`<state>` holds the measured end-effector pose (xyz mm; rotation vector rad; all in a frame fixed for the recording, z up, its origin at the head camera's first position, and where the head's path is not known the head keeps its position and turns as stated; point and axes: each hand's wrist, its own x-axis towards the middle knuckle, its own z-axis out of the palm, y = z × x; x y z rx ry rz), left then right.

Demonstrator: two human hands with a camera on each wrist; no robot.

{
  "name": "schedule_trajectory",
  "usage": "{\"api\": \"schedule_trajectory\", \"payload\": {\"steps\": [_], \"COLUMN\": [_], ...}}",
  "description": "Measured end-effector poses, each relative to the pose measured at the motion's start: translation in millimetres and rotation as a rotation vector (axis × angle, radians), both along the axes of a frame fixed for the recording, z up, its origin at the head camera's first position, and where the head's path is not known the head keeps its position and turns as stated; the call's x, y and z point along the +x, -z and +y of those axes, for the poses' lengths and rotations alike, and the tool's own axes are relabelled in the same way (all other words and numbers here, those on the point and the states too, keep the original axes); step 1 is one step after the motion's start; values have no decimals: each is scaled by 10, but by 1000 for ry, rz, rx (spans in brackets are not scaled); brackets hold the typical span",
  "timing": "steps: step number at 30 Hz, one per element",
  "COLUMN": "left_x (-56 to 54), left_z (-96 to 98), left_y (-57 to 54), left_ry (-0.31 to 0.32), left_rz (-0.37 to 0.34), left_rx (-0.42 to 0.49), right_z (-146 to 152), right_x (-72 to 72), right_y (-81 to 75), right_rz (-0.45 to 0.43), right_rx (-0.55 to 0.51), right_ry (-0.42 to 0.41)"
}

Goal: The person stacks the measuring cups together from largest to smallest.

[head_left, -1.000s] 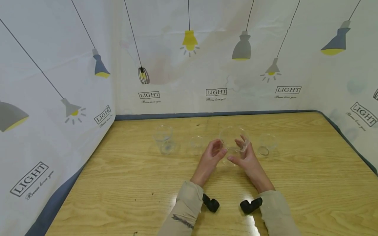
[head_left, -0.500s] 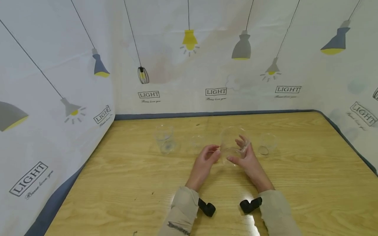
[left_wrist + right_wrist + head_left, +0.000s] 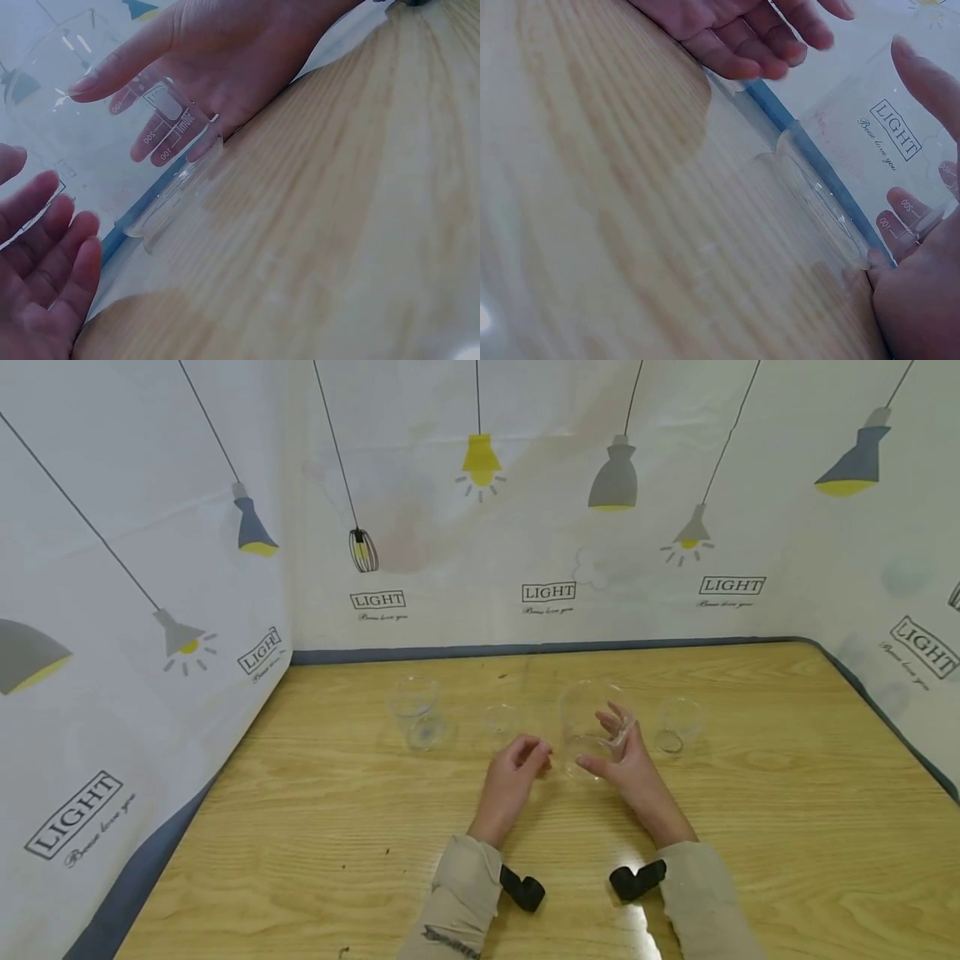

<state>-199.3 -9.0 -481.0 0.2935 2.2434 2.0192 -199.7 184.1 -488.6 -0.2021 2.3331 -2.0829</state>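
A large clear glass beaker (image 3: 581, 722) with white volume marks stands upright on the wooden table. My right hand (image 3: 633, 772) holds it from the right, thumb on the near side and fingers round the far side. The marks show in front of those fingers in the left wrist view, where the beaker (image 3: 67, 112) looks see-through. My left hand (image 3: 513, 781) is just left of the beaker, apart from it, its fingers loosely bent and holding nothing. The left hand (image 3: 735, 37) also appears at the top of the right wrist view.
A clear glass vessel (image 3: 416, 714) stands at the left, and a smaller, faint one (image 3: 500, 720) nearer the beaker. Another small clear glass (image 3: 678, 727) is right of my right hand. Behind the table (image 3: 337, 827) hangs a lamp-printed cloth (image 3: 450, 560).
My left hand has let go of the beaker and drawn away to the left and slightly towards me. The right hand and the beaker have hardly moved.
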Motion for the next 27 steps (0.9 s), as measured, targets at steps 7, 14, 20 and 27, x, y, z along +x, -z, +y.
{"api": "schedule_trajectory", "payload": {"steps": [7,14,20,27], "left_x": [-81,-37,-43,-59], "left_z": [-10,-147,-227,-267], "left_y": [186,194,173,189], "left_ry": [-133,-248,-312,-368], "left_rz": [59,92,128,152], "left_rx": [-54,-83,-47,-20], "right_z": [-3,-10,7,25], "right_x": [2,-6,-22,-24], "right_y": [6,33,38,46], "right_rz": [1,-1,15,15], "right_rx": [-18,20,21,25], "right_ry": [2,-9,-8,-16]}}
